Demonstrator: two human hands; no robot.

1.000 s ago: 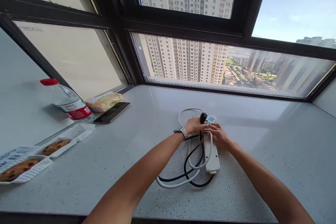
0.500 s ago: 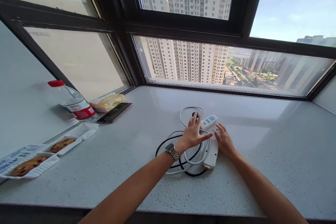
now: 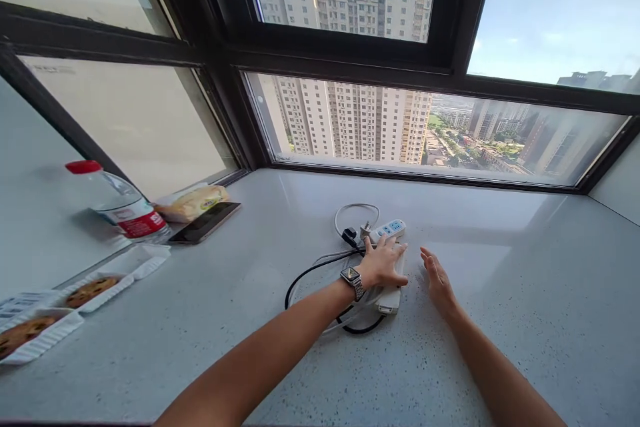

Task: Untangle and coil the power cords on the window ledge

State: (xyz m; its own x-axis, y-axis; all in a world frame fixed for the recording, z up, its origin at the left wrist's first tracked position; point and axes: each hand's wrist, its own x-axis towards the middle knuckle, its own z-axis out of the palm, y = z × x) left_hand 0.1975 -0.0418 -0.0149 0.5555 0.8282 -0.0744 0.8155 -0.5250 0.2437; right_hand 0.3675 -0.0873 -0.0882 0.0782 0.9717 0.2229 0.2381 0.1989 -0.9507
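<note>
A white power strip (image 3: 389, 299) lies on the grey speckled counter (image 3: 500, 247), with a second small strip showing blue sockets (image 3: 391, 229) just beyond it. Black and white cables (image 3: 310, 271) loop around them, and a black plug (image 3: 349, 237) and a white plug (image 3: 365, 231) lie loose at the far end. My left hand (image 3: 384, 263), a watch on its wrist, rests flat on the strip and cables. To the right, my right hand (image 3: 437, 276) hovers open beside the strip, not touching it.
At the left stand a water bottle with a red cap (image 3: 116, 203), a wrapped bun (image 3: 191, 203), a dark phone (image 3: 205, 222) and white trays of cookies (image 3: 90, 289). Dark window frames (image 3: 350, 57) close off the counter at the back.
My left hand slid from the black plug down onto the strip, leaving the plugs loose. My right hand lifted off the strip and moved right. The cables spread out to the left.
</note>
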